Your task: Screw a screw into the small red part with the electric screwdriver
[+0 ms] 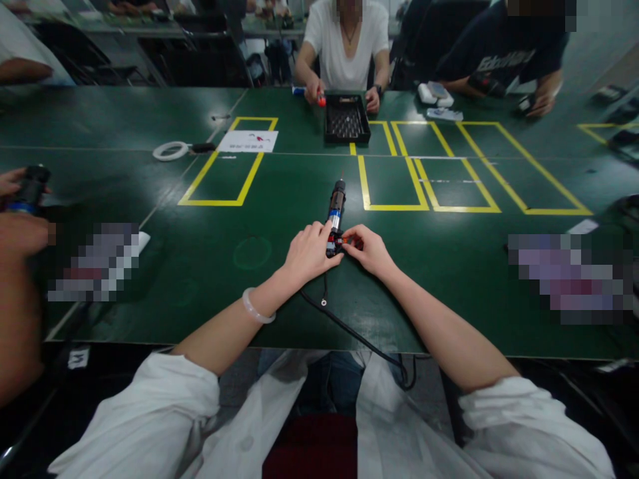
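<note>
A black electric screwdriver (336,203) with a blue band lies on the green table (279,279), its bit pointing away from me. My left hand (310,251) is curled around the tool's near end, fingers closed on it. My right hand (368,249) pinches a small red and black part at that same end, touching the tool. A black cable (349,330) runs from the tool back over the table's near edge toward me. I wear a pale bangle on my left wrist.
Yellow tape rectangles (227,163) mark the table. A black tray (347,120) sits before a person in white at the far side. A white tape ring (170,151) and a paper sheet (248,140) lie far left. Another person's hand (14,186) holds a dark tool at the left edge.
</note>
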A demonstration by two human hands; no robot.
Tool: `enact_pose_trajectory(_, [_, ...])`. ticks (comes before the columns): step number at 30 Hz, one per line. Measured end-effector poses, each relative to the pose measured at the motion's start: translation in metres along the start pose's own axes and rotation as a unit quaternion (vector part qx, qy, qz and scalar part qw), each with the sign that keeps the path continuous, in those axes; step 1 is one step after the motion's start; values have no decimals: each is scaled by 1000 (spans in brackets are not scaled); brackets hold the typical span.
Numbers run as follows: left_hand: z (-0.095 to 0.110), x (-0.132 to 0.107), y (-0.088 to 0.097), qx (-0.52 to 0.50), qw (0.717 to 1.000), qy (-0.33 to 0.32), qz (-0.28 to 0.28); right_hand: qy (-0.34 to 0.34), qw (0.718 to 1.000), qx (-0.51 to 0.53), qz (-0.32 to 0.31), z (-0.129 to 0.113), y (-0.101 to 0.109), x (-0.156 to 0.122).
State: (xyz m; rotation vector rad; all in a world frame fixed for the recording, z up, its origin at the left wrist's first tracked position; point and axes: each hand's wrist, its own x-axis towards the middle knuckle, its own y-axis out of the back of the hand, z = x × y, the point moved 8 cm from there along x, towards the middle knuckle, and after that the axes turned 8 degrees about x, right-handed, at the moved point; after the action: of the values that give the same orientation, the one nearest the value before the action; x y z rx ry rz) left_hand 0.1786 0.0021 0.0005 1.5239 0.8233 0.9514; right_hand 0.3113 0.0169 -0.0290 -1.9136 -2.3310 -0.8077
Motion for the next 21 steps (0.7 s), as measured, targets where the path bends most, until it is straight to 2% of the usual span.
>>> enact_pose_trajectory(6, [0, -1, 1, 9, 1000, -3, 6, 34, 999, -28, -4, -10, 1, 0])
enact_pose_trajectory(12, [-1, -2, 0, 1, 1000, 0, 10, 2, 1000, 4, 2, -11, 3, -5])
enact_pose_trajectory(21, [-4, -2, -2, -17, 1000, 12, 7, 0, 1000, 9, 15, -15, 6, -9])
